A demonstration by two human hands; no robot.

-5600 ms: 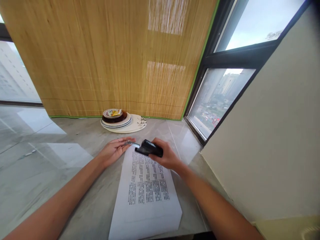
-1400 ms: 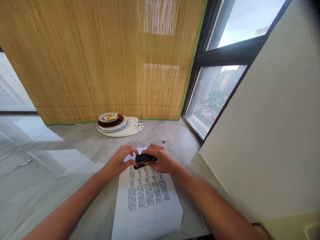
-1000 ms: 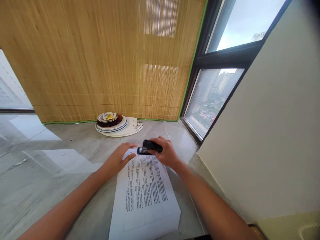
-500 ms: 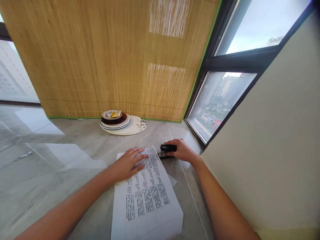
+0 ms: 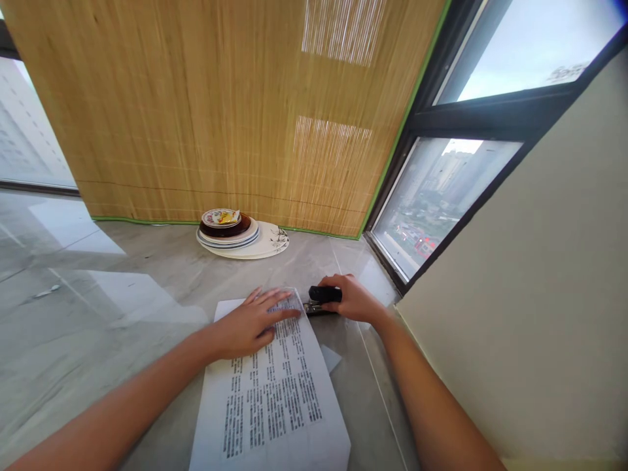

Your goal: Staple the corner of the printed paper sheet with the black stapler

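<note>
Printed paper sheets (image 5: 289,405) lie on the grey marble surface in front of me, covered with blocks of text. My left hand (image 5: 252,325) rests flat on their upper part, fingers spread. Just past the sheets' right edge, my right hand (image 5: 354,298) grips a black stapler (image 5: 324,294). The stapler's jaws are apart and face left, close to the paper's edge near my left fingertips. Whether the edge lies between the jaws I cannot tell. A pale paper corner (image 5: 330,358) sticks out from under the sheets on the right.
A stack of plates (image 5: 230,241) with a small yellow packet on top stands by the bamboo blind (image 5: 196,118). A wall (image 5: 530,275) and a window (image 5: 436,196) bound the right side. A small pale object (image 5: 46,292) lies far left.
The sheets have shifted left and turned slightly under my left hand. My right hand has moved a little left with the stapler, and the view has tilted slightly.
</note>
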